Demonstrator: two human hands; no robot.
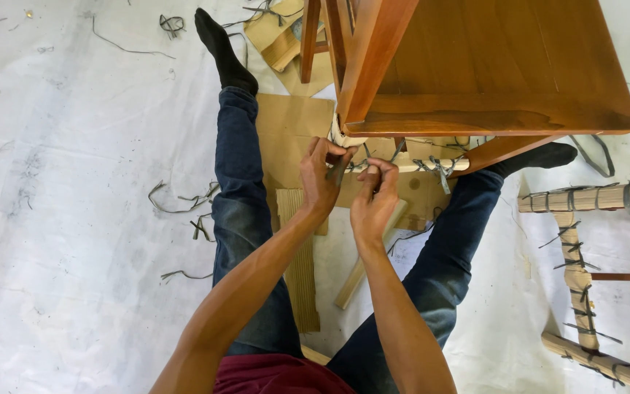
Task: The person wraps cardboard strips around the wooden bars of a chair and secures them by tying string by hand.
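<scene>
Brown wood filled the upper right, where a wooden table [504, 66] lay on its side on the white sheet [74, 219]. Its padded leg [410, 162], wrapped in pale card and tied with grey straps, lay across the view, its long axis running from left to right, just in front of the person's hands. The left hand [321, 179] was closed around a grey strap [338, 169] at the left end of the leg. The right hand [375, 197] pinched the same strap just beside it. To tie it well, it seemed wise to keep the strap tight and flat on the card while the ends crossed. Cut strap pieces [184, 201] lay near the left knee, and another wrapped frame [585, 270] lay well apart on the right.
</scene>
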